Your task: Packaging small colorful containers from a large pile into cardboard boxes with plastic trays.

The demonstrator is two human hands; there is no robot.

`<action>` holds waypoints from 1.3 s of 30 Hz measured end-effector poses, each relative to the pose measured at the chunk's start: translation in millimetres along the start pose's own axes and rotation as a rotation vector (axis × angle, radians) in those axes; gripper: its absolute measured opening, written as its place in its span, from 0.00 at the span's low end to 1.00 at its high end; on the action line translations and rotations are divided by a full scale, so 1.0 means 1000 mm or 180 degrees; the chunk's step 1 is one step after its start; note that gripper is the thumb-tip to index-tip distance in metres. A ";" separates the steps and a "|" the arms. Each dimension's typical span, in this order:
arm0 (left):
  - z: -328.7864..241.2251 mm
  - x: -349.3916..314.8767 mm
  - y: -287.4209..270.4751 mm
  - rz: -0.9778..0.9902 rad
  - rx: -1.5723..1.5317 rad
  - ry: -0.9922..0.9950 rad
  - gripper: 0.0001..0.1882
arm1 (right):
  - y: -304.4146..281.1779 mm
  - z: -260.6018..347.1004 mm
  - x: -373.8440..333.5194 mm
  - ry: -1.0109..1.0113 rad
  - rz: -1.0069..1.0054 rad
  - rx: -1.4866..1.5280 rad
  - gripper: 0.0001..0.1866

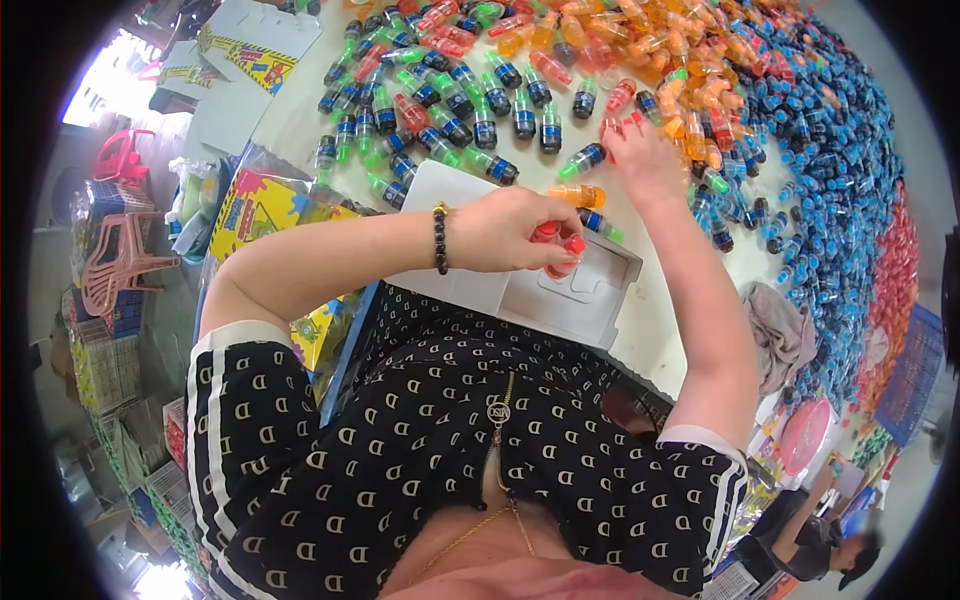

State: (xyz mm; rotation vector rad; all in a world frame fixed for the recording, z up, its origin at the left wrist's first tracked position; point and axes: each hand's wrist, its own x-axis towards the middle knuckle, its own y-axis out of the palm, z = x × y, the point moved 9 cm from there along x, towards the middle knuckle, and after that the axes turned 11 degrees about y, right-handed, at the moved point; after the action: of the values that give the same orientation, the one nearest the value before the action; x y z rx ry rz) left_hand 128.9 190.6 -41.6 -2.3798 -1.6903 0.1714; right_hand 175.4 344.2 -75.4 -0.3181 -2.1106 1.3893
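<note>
My left hand, with a dark beaded bracelet on its wrist, is closed around small red bottles. It is held over an open white cardboard box that has a cut-out insert. Farther out and to the right, my right hand has its fingers curled at a small red bottle on the table. Those fingers partly cover that bottle's lower end. Close by lie a dark bottle with a green cap and an orange bottle, the latter just past the box's far edge.
Many small bottles cover the white table: dark and green ones ahead, orange ones beyond, a blue heap at right. A grey cloth lies right. Printed yellow packaging and pink plastic chairs are left. Another person is lower right.
</note>
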 end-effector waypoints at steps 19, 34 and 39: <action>-0.004 -0.051 0.065 0.0909 0.1967 0.0603 0.09 | -0.116 0.064 -0.171 0.0248 -0.0227 0.2876 0.26; 0.030 -0.070 0.115 0.2761 0.1408 -0.0374 0.18 | -0.092 0.096 -0.206 0.0604 0.1758 0.3664 0.27; 0.032 -0.086 0.120 0.3010 0.0799 -0.0304 0.26 | -0.103 0.097 -0.205 0.0342 0.1683 0.3857 0.25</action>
State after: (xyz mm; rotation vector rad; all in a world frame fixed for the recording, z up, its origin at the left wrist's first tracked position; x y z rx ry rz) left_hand 203.6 75.5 -104.0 -2.7685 -0.3963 0.5981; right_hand 294.0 124.8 -80.1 -0.4166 -0.7986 2.5658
